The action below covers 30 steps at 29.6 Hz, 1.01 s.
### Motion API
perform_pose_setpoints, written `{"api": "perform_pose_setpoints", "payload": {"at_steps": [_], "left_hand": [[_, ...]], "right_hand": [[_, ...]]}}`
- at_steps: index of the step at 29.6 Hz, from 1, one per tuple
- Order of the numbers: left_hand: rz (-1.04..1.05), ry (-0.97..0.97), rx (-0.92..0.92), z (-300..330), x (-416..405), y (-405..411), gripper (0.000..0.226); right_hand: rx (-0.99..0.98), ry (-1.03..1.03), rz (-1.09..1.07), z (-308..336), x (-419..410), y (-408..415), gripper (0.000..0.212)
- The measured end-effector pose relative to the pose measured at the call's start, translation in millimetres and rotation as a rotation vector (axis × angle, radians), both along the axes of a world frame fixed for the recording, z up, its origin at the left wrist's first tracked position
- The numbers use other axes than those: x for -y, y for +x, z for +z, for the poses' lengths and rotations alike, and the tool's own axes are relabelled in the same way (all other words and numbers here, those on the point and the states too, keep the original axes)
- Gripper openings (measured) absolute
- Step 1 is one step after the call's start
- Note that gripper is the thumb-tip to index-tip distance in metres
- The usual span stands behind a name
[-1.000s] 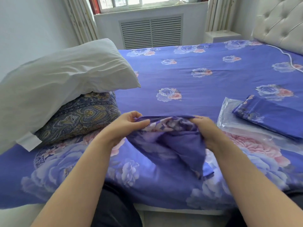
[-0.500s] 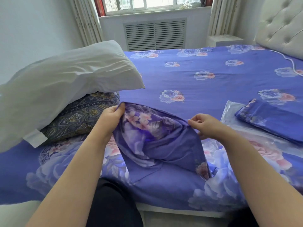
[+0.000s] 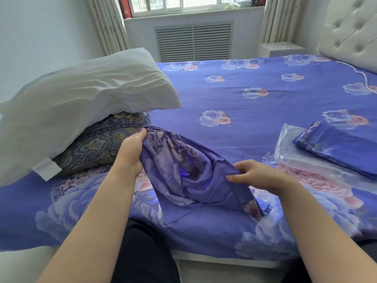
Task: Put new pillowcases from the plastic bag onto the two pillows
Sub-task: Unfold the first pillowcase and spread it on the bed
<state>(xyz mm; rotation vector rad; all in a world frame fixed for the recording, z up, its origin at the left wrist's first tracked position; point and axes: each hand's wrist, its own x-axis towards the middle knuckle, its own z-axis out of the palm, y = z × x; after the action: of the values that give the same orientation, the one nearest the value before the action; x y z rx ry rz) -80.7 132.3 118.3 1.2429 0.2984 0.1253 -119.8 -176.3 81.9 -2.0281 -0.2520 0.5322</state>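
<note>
Left hand point(image 3: 130, 154): the fingers point(image 3: 141, 133) are curled and clamped on the upper left edge of the pillowcase point(image 3: 189, 176), holding that edge lifted beside the patterned pillow point(image 3: 102, 146).

Right hand point(image 3: 259, 176): the thumb and fingers point(image 3: 238, 166) pinch the opposite edge of the pillowcase, lower and nearer the person. The two grips are well apart, so the fabric between them is spread into an open mouth with its pale inner face showing. The lower end of the pillowcase rests on the bed point(image 3: 265, 99) near its front edge. Whether the right hand grips one layer of fabric or two cannot be told from this view.

Pillows: the patterned pillow lies on the bed at the left, just beyond the left hand. The white pillow point(image 3: 81, 103) lies on top of it, tilted, and overhangs it toward the left; a white tag hangs from its near end.

Bag: the plastic bag point(image 3: 306, 160) lies flat on the bed to the right of the right hand, apart from it. A second folded pillowcase point(image 3: 336, 150) in the same blue floral fabric rests on top of the bag.

Surroundings: the bed carries a blue floral cover. A tufted headboard point(image 3: 350, 33) stands at the right, and a window point(image 3: 193, 5) with a slatted radiator panel below it is on the far wall.
</note>
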Motion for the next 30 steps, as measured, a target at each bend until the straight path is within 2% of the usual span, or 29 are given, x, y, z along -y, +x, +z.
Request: {"api": "perform_pose_setpoints", "payload": {"at_steps": [3,6,8,10,11,13,16,19,22,24,25,26,28,29,30], "left_hand": [[-0.054,0.006,0.032,1,1,-5,0.023],[-0.175,0.059,0.032,2,-4,-13,0.022],[-0.259,-0.027,0.036,7,-10,-17,0.023],[-0.203,-0.067,0.081,16,-13,-15,0.025],[-0.114,-0.009,0.111,20,-13,-13,0.027],[0.100,0.315,0.208,28,-15,-9,0.027],[0.371,0.973,0.335,39,-25,-6,0.013],[0.588,1.282,0.369,68,-38,-3,0.022],[0.494,1.587,0.361,96,-46,4,0.014],[0.401,1.680,0.176,97,-52,4,0.018],[0.330,1.642,0.089,93,-53,2,0.018],[0.260,1.493,0.042,89,-52,-1,0.017],[0.223,0.983,-0.005,85,-49,-5,0.019],[0.256,0.688,-0.026,84,-49,-6,0.021],[0.326,0.477,-0.016,84,-49,-9,0.026]], "right_hand": [[0.110,0.001,-0.195,-9,-5,8,0.025],[0.190,-0.036,-0.265,-11,-8,13,0.023],[0.282,-0.002,-0.313,-4,-7,16,0.017],[0.443,0.071,-0.413,13,-3,21,0.011],[0.526,0.083,-0.476,24,1,25,0.013],[0.701,0.012,-0.591,49,9,32,0.017],[0.918,-0.104,-0.661,90,17,40,0.022],[1.023,-0.151,-0.702,131,23,45,0.024],[1.018,-0.105,-0.734,163,30,50,0.023],[0.975,-0.124,-0.707,170,31,49,0.023],[0.956,-0.157,-0.691,170,31,47,0.028],[0.944,-0.188,-0.680,167,32,45,0.029],[0.936,-0.256,-0.698,160,35,41,0.023],[0.932,-0.283,-0.723,157,36,38,0.023],[0.927,-0.294,-0.756,155,36,35,0.025]]}}
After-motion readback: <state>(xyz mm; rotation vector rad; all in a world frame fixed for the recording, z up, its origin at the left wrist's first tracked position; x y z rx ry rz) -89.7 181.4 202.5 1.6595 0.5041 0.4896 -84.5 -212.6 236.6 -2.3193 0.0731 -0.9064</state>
